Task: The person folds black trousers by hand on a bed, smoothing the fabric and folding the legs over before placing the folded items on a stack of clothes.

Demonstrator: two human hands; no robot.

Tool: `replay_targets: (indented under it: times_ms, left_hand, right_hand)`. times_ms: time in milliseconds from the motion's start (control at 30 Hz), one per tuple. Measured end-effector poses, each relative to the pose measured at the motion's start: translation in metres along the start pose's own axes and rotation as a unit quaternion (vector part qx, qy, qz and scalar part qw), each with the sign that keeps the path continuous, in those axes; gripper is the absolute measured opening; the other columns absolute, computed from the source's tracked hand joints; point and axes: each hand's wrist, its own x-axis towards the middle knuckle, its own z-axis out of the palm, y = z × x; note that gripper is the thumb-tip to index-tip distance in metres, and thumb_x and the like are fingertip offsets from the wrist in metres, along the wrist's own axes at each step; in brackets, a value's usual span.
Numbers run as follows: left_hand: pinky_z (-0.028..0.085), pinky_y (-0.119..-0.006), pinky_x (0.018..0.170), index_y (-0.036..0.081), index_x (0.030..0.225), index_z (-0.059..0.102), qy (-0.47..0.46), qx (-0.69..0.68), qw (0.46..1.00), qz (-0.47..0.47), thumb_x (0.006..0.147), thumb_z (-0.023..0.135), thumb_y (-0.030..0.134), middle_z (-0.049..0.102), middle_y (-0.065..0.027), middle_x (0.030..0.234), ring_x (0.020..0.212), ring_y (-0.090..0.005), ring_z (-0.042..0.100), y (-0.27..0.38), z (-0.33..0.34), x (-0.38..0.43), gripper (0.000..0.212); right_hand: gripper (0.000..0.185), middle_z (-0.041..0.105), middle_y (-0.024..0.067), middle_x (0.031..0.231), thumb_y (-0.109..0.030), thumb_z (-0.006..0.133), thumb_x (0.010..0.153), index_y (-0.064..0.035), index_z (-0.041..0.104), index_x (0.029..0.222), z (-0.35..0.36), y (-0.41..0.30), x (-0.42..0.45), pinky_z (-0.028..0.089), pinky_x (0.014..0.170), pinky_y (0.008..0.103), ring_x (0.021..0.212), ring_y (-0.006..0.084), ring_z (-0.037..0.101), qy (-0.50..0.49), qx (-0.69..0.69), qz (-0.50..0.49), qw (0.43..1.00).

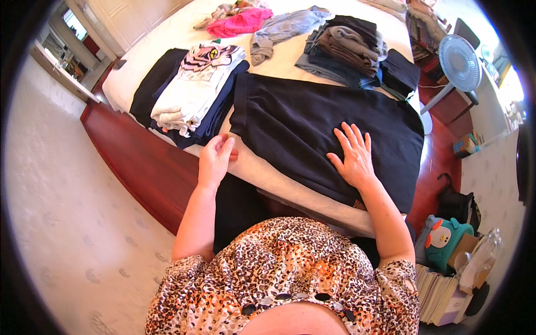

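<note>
A black garment with a waistband-like strip at its left end lies spread along the near side of the bed. My right hand rests on it with fingers apart, palm down. Just off the garment's left end, over the bed's edge, is my left hand, its fingers bent and thumb raised; no cloth shows in it. Beyond my left hand is a stack of folded clothes, topped by a white garment with a tiger print, beside a folded black garment.
The bed also bears a pile of folded dark clothes, a grey-blue garment and a pink garment. A standing fan is at the right. A penguin-faced teal bag sits on stacked papers or books.
</note>
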Motion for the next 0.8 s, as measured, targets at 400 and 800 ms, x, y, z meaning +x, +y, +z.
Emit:
replay_targets:
  times_ms: [400,800]
  left_hand:
    - [0.049,-0.043,0.095,0.009,0.125,0.057,-0.066,-0.294,0.945,-0.130,0.087,0.070,0.015,0.063,-0.0087,0.119,0.109,-0.0264,0.060,0.015,0.070,0.080,0.041]
    - [0.050,-0.043,0.095,0.009,0.129,0.056,-0.079,-0.322,0.939,-0.088,0.088,0.063,0.013,0.063,-0.0089,0.121,0.109,-0.0273,0.061,-0.014,0.058,0.088,0.041]
  right_hand:
    - [0.044,0.046,0.0098,0.143,-0.037,0.064,0.087,-0.0121,0.060,0.124,0.036,0.006,0.014,0.024,0.110,0.0599,0.135,0.0308,0.037,0.076,0.024,0.018,0.997]
    - [0.011,0.061,0.0134,0.090,-0.010,0.062,0.087,-0.0018,0.067,0.094,0.038,0.010,0.024,0.050,0.080,0.0402,0.089,0.0350,0.061,0.116,0.184,0.027,0.976]
